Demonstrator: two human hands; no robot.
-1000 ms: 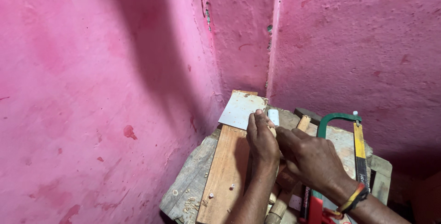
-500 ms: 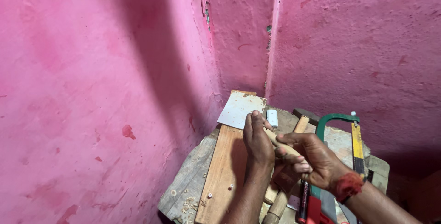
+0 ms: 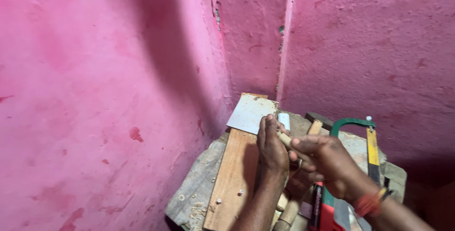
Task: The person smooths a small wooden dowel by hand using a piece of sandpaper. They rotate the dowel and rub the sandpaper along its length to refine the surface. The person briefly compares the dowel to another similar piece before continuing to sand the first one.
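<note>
Resting between both hands above the workbench (image 3: 199,188): one short wooden stick (image 3: 286,141), pale, slanted. Right hand (image 3: 327,162) curled around its near end, fingers closed. Left hand (image 3: 271,148) flat and upright against its far end, fingers together. Beneath them, a reddish plank (image 3: 234,174) with a grey metal sheet (image 3: 250,112) at its far end. Just right, a green hacksaw (image 3: 367,141), partly hidden by the right wrist. Pink walls (image 3: 95,70) close behind.
</note>
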